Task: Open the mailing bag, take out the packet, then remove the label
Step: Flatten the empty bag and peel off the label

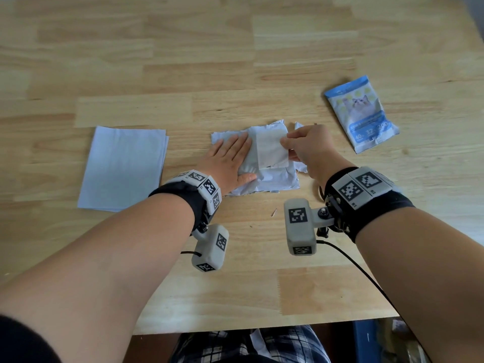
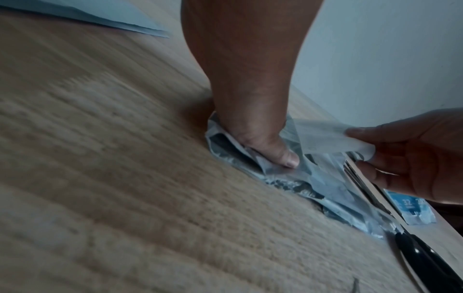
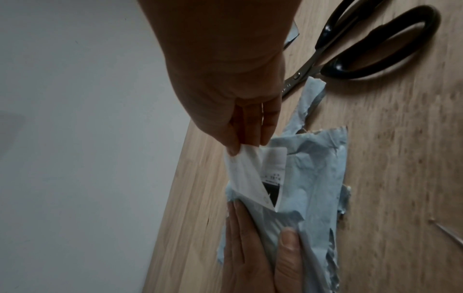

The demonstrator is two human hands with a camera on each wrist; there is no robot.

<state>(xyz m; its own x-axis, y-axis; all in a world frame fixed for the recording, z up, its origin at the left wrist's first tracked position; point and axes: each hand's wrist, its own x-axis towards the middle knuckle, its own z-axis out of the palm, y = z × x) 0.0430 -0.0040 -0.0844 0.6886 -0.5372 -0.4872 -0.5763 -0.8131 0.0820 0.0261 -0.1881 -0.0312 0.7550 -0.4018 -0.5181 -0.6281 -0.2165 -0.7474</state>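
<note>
A torn pale-grey mailing bag (image 1: pixel 272 179) (image 2: pixel 323 178) (image 3: pixel 318 178) lies flat on the wooden table. My left hand (image 1: pixel 230 158) (image 2: pixel 253 119) (image 3: pixel 260 257) presses it down with straight fingers and thumb. A white label (image 1: pixel 271 150) (image 2: pixel 325 138) (image 3: pixel 246 174) is partly peeled up from the bag. My right hand (image 1: pixel 309 148) (image 2: pixel 413 158) (image 3: pixel 225 79) pinches its lifted right edge between thumb and fingers. The blue and white packet with a cat picture (image 1: pixel 361 113) (image 2: pixel 411 210) lies apart on the table to the right.
Black-handled scissors (image 3: pixel 363 49) (image 2: pixel 426 257) lie just right of the bag, hidden under my right hand in the head view. A stack of pale sheets (image 1: pixel 123 169) (image 2: pixel 100 15) rests to the left. A torn bag strip (image 3: pixel 310 101) lies near the scissors.
</note>
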